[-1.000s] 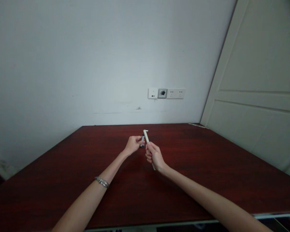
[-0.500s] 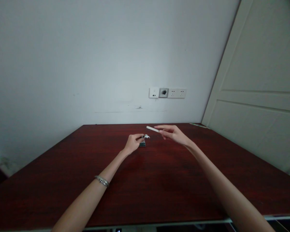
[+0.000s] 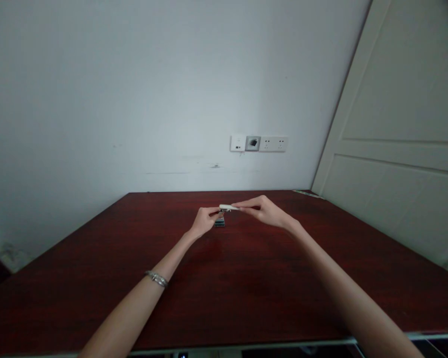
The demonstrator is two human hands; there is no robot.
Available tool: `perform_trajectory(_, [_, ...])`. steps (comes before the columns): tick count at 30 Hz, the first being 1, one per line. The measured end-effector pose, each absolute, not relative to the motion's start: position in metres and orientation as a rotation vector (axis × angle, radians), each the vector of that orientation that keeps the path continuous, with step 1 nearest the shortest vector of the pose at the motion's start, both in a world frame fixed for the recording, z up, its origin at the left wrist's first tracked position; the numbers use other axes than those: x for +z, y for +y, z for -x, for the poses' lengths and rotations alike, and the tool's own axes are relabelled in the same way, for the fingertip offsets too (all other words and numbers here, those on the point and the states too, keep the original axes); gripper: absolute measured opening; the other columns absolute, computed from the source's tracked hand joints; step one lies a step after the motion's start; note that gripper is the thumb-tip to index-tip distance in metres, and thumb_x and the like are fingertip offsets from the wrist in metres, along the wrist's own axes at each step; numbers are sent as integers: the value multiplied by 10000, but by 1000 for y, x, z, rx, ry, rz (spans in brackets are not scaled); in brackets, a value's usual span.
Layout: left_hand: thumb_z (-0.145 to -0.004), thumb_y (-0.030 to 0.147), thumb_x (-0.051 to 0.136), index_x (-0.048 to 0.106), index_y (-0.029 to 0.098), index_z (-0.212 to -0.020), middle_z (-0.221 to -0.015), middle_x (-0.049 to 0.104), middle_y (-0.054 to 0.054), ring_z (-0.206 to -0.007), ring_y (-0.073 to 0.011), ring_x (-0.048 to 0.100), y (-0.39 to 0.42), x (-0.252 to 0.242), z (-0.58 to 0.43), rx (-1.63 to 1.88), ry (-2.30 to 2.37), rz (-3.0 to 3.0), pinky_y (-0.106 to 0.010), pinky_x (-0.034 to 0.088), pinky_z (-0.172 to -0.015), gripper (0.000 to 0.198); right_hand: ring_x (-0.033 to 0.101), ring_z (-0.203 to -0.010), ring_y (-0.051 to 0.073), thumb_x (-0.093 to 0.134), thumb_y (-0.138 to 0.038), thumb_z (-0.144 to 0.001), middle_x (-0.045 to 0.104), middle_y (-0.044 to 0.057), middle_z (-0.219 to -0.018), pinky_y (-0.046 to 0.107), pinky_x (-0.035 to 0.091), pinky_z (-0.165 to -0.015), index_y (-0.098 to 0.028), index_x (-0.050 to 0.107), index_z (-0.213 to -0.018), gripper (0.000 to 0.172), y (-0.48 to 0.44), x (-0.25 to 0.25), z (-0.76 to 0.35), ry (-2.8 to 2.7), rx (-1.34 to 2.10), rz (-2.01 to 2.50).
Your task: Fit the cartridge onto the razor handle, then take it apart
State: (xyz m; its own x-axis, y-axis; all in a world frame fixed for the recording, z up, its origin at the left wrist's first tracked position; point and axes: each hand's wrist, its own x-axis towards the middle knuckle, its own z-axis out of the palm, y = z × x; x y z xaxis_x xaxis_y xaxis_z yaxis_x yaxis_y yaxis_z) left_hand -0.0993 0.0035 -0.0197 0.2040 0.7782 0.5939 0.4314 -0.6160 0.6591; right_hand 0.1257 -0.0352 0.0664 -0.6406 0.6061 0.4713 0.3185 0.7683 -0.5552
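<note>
My left hand is closed, pinching a small shiny silver piece with a dark end; its exact kind is too small to make out. A slim white stick-like object is gripped by its right end between the thumb and fingers of my right hand. Its left end lies over the silver piece, close to my left fingertips; whether they touch I cannot tell. Just below my left fingers stands a small dark block with a glassy look, partly hidden by the hand.
Both hands are above a dark red wooden table. Behind it, a white wall carries a row of sockets. A pale panelled door rises along the right side. Below the table's front edge, an open drawer space shows partly.
My right hand has moved left and slightly down, bringing the white stick-like object from beside the silver piece to over it. My left hand has hardly moved.
</note>
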Motion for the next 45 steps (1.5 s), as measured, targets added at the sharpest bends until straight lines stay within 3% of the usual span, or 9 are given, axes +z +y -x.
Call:
perform_trajectory(11, [-745, 164, 561, 688, 146, -931, -932, 694, -45, -849, -195, 640, 2, -21, 100, 1282, 1136, -2170, -269, 474, -772, 227, 606, -956, 188, 504, -283, -821, 645, 22, -1074, 308, 449, -855, -228, 621, -1100, 307, -33, 73, -128, -2513, 592, 685])
perform_trajectory(28, [-745, 196, 572, 694, 142, -922, -905, 698, -50, -822, -213, 644, 0, -18, 102, 1285, 1121, -2141, -297, 481, -757, 222, 593, -949, 200, 499, -343, -814, 644, 45, -1082, 346, 431, -853, -210, 633, -1085, 330, -26, 71, -133, -2394, 669, 689])
perform_trajectory(37, [-751, 228, 570, 684, 130, -953, -934, 692, -52, -841, -217, 639, 1, -19, 102, 1291, 1102, -2129, -304, 479, -762, 251, 579, -785, 169, 483, -367, -816, 674, 58, -991, 302, 446, -698, -197, 628, -1098, 360, -24, 68, -135, -2364, 663, 739])
perform_trajectory(42, [-749, 234, 572, 684, 134, -952, -949, 688, -57, -850, -222, 638, 1, -20, 101, 1278, 1090, -2128, -309, 476, -770, 253, 475, -567, 107, 483, -380, -813, 679, 36, -806, 235, 372, -529, -203, 635, -1092, 363, -25, 68, -139, -2406, 694, 763])
perform_trajectory(45, [-741, 243, 579, 687, 132, -939, -921, 695, -52, -845, -224, 639, 0, -20, 101, 1298, 1106, -2103, -313, 478, -766, 251, 413, -531, 93, 466, -385, -822, 652, 27, -727, 226, 330, -504, -189, 622, -1114, 385, -26, 67, -139, -2356, 658, 773])
